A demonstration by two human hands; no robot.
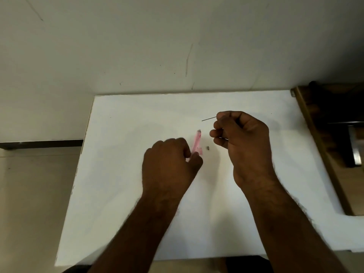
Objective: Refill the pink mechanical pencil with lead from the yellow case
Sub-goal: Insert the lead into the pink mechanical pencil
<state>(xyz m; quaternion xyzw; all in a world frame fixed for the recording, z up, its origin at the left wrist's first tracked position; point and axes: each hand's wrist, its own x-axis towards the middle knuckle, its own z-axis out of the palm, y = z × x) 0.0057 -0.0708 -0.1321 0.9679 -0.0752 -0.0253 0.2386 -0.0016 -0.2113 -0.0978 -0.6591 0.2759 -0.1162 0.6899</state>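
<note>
Head view: left hand [169,164] grips the pink pencil [196,142] while right hand [241,138] pinches a lead [209,118], apparently ready for threading into the barrel.

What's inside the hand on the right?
The right hand pinches a thin pencil lead that pokes out leftward. More thin lead shows by its lower fingers; whatever else the curled fingers hold is hidden.
</note>
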